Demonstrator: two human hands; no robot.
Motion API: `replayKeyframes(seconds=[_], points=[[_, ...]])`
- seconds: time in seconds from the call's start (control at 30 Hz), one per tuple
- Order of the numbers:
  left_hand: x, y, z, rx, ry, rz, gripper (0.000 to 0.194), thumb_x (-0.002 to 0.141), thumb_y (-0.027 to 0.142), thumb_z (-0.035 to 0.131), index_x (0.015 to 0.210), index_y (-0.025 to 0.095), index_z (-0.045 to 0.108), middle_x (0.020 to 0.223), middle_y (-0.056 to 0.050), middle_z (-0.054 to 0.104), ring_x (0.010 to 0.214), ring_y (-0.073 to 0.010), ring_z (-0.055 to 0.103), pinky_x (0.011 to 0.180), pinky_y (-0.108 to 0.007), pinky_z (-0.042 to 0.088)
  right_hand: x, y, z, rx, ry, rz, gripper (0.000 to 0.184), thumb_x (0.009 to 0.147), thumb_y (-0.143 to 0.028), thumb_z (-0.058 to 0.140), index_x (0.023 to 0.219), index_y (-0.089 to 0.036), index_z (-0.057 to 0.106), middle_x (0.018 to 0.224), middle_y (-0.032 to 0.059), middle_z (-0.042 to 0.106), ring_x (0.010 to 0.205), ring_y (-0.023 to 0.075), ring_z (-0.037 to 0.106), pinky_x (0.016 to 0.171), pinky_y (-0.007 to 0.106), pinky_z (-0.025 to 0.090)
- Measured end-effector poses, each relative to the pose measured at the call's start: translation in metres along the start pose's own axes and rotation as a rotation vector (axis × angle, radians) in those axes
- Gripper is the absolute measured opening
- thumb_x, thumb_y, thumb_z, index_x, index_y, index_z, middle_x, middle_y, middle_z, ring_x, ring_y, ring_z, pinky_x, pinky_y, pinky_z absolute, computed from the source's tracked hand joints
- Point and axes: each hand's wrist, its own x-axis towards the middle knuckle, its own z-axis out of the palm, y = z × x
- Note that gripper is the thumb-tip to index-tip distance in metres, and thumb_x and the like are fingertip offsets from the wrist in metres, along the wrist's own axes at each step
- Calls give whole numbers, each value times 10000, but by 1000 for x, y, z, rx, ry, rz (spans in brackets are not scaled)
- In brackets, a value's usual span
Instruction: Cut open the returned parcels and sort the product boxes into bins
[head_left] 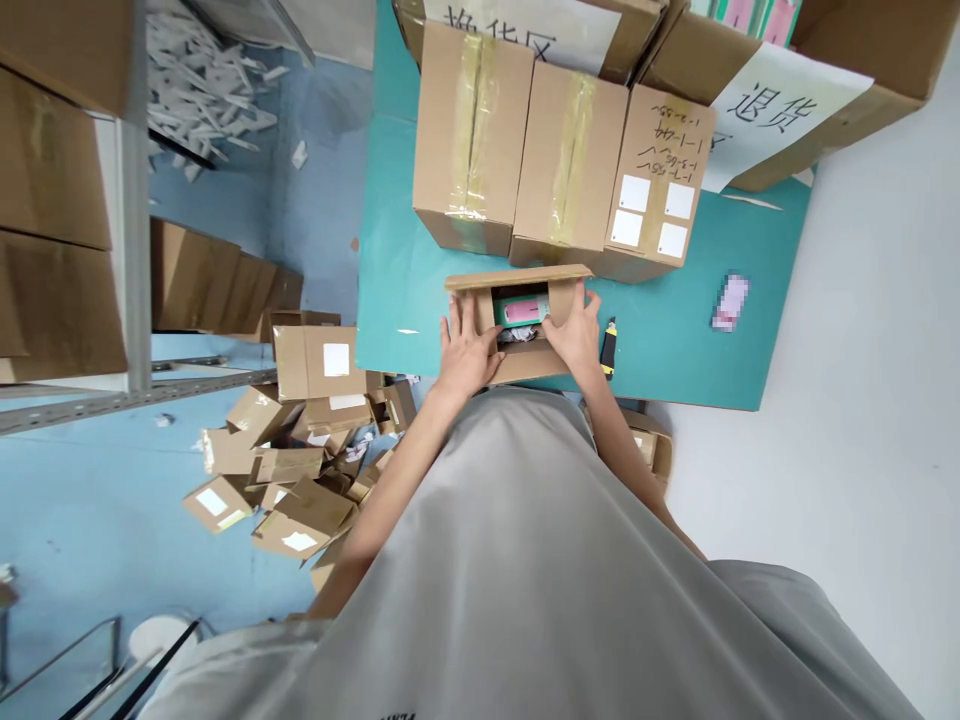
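Note:
A small cardboard box (534,371) lies at the front edge of the green table with its top flaps apart. Inside it are a green and pink packet (523,311) and some crumpled grey-white material (517,334). My left hand (466,350) grips the left side flap, fingers over it and thumb by the opening. My right hand (576,335) holds the right flap, thumb at its inner edge and fingers bent around the outside. A black and yellow utility knife (608,349) lies just right of my right hand, apart from it.
Three taped cartons (474,130) stand in a row behind the small box. Larger labelled boxes (885,60) are at the back. A blurred pink object (730,302) lies on the table (675,350) at right. Discarded boxes (304,520) pile up on the floor, near a shelf (139,200).

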Motion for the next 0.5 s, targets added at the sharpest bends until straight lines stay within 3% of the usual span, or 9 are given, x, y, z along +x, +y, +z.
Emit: replayKeyframes(seconds=[0.1, 0.23, 0.33, 0.5], points=[[2, 8, -1, 28, 34, 9, 429, 955, 287, 780, 1381, 237, 760, 1945, -105, 81, 1787, -474, -118, 1383, -816, 9, -12, 2, -9, 30, 6, 73, 873, 999, -465, 655, 1788, -245, 351, 1610, 230, 516, 1407, 440, 653, 1175, 627, 564], [-7, 13, -16, 38, 79, 30, 441, 982, 330, 759, 1416, 273, 699, 1949, -81, 67, 1789, -443, -143, 1379, -818, 16, -31, 7, -15, 139, 87, 139, 647, 1132, -538, 399, 1676, -218, 544, 1592, 229, 593, 1462, 400, 636, 1217, 597, 534], [-14, 14, -30, 2, 98, 40, 457, 998, 347, 730, 1444, 276, 662, 1951, -72, 54, 1794, -426, -132, 1403, -778, 22, -43, 12, -16, 227, 107, 150, 690, 1174, -599, 247, 1524, -188, 676, 1490, 243, 696, 1414, 398, 669, 1207, 613, 529], [-19, 20, -47, -70, 187, 24, 512, 987, 387, 738, 1485, 301, 653, 1939, -51, 160, 1806, -404, -61, 1446, -690, 40, -60, 14, -17, 240, 137, 157, 737, 1181, -655, 218, 1371, -184, 751, 1338, 224, 778, 1305, 386, 731, 1150, 586, 572]])
